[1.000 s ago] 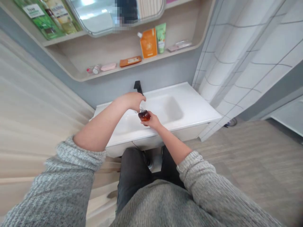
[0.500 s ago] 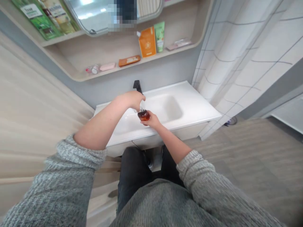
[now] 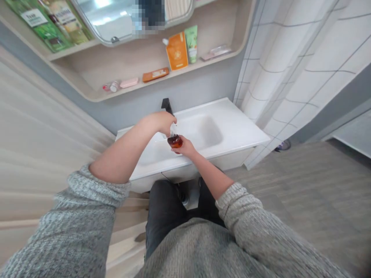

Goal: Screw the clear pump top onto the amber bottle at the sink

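Note:
My right hand (image 3: 185,146) is wrapped round a small amber bottle (image 3: 175,142), held tilted over the front part of the white sink (image 3: 213,131). Right above the bottle's top end, my left hand (image 3: 166,122) has its fingers curled down round a clear, see-through object (image 3: 172,130). Most of that object is hidden by the hand, so its kind cannot be made out. It meets or nearly touches the bottle. Just behind my left hand rises the black tap (image 3: 167,105).
A wall shelf (image 3: 127,90) above the sink bears an orange pouch (image 3: 177,52), a green tube (image 3: 191,44), a pink soap-box-like case (image 3: 129,82) and green bottles (image 3: 40,27) at upper left. A mirror (image 3: 121,19) hangs there. Curtains (image 3: 37,135) flank the left; a checked white curtain (image 3: 278,69) hangs right.
The view has shifted slightly. Both hands keep nearly the same place and hold, with the amber bottle and the clear object still close together.

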Available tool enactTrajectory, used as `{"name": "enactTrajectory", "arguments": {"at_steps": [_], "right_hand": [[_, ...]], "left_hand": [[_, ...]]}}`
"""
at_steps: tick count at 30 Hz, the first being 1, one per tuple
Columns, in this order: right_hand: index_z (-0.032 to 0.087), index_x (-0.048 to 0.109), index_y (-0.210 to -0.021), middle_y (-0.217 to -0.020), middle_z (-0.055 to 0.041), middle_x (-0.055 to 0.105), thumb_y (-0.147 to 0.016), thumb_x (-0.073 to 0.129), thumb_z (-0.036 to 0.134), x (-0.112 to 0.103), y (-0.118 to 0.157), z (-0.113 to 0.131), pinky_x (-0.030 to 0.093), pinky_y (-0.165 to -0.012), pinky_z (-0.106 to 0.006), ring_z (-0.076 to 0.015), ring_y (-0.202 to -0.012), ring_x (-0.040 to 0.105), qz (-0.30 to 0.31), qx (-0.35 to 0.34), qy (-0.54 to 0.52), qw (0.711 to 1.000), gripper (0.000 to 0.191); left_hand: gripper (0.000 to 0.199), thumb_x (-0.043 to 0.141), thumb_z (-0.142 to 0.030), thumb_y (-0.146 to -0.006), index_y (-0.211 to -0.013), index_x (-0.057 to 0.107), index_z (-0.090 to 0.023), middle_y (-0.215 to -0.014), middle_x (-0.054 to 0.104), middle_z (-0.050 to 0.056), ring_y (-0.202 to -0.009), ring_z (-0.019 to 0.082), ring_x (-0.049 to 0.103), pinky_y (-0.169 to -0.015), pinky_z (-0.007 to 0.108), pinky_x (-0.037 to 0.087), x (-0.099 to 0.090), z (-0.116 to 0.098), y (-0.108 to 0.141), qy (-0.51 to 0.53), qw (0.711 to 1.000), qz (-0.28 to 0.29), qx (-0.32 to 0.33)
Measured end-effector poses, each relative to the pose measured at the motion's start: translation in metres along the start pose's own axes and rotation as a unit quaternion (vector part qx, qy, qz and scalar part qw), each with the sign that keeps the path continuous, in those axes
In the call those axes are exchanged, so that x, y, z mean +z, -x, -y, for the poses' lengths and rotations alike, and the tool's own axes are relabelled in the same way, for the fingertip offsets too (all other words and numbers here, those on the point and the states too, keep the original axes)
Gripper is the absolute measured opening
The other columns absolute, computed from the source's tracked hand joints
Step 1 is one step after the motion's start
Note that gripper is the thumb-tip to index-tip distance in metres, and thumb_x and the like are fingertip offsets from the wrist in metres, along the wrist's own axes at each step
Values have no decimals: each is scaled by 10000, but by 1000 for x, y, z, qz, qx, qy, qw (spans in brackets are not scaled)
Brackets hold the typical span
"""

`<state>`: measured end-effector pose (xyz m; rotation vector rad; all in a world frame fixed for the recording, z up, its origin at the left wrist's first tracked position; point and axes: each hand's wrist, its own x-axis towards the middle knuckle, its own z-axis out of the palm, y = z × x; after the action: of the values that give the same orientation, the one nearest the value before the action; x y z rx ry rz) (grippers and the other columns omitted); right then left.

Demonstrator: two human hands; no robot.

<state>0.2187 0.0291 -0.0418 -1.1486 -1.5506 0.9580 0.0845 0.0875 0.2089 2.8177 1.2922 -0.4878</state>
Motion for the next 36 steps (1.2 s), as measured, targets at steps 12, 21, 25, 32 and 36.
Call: {"name": "enactTrajectory", "arguments": {"at_steps": [12, 21, 25, 32, 36], "right_hand": [[250, 678, -1423, -1155, -31, 835, -667, 1005, 408, -1, 1, 3, 635, -998, -433, -278, -1028, 788, 0, 0, 8, 1000, 839], [254, 679, -1438, -1209, -44, 831, -660, 1013, 430, -1, 0, -1, 622, -1027, -443, -299, -1098, 786, 8, -8, 10, 1000, 865], [262, 686, -1417, -1224, -40, 828, -654, 1016, 437, 0, -1, -4, 622, -1032, -449, -299, -1092, 786, 15, -10, -2, 1000, 849], [245, 694, -1387, -1205, -49, 829, -638, 1019, 424, -1, -1, -4, 604, -1050, -453, -303, -1088, 779, 20, -16, 13, 1000, 835], [256, 698, -1362, -1170, -37, 830, -631, 1014, 440, -1, -2, -5, 599, -1039, -460, -306, -1067, 775, 19, -9, 18, 1000, 817]], "left_hand": [[795, 947, -400, -561, -1339, 797, -335, -1259, 793, 92, -1244, 397, 700, -1067, 430, 540, -1, -1, 10, 22, 1000, 8, -17], [858, 930, -507, -641, -1444, 733, -276, -1265, 781, 60, -1115, 304, 739, -1037, 374, 564, 48, 32, 46, 174, 977, -112, -55], [855, 1005, -446, -566, -1356, 753, -239, -1162, 769, 60, -1004, 269, 715, -973, 416, 582, 93, 43, 55, 347, 911, -211, -77], [779, 1025, -314, -582, -1237, 603, -310, -1197, 690, 33, -1088, 250, 709, -833, 368, 598, 199, 29, 69, 699, 608, -367, -91], [707, 1005, -328, -613, -1142, 535, -310, -1174, 674, 3, -1141, 227, 705, -947, 385, 573, 257, 23, 77, 731, 512, -442, -94]]}}
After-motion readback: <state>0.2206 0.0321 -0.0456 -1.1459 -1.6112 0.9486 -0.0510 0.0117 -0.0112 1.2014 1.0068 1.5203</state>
